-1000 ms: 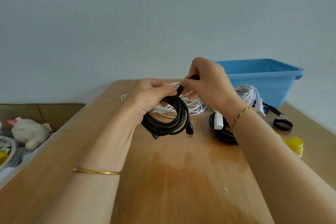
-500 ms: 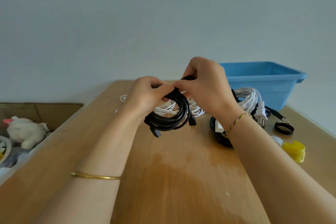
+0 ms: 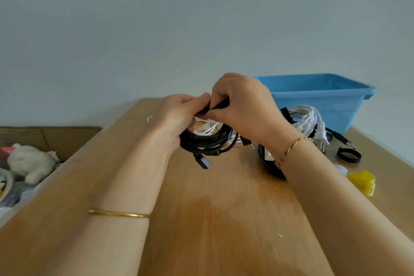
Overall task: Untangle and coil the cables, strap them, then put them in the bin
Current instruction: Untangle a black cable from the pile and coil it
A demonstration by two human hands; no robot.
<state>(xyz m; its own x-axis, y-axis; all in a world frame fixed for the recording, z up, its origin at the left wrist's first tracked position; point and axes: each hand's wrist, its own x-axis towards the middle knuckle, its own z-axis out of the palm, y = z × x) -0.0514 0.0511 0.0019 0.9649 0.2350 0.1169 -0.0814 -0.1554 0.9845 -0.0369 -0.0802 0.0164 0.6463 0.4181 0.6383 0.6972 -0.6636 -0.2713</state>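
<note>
Left hand [image 3: 179,114] grips the black coil [image 3: 208,141]; right hand [image 3: 244,105] pinches its strap [image 3: 216,106]: we pull snug, holding loops gathered.

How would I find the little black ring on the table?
Start at the blue bin at the far right of the table. In front of it, right of the white cable bundle, the black ring lies flat. Unlike the black cable coil nearby, it is one small bare hoop, no plugs.

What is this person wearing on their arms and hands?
No sleeves; the left hand and right hand are ungloved. A thin gold bangle circles the left forearm; a braided yellow-and-dark thread bracelet circles the right wrist.
</note>
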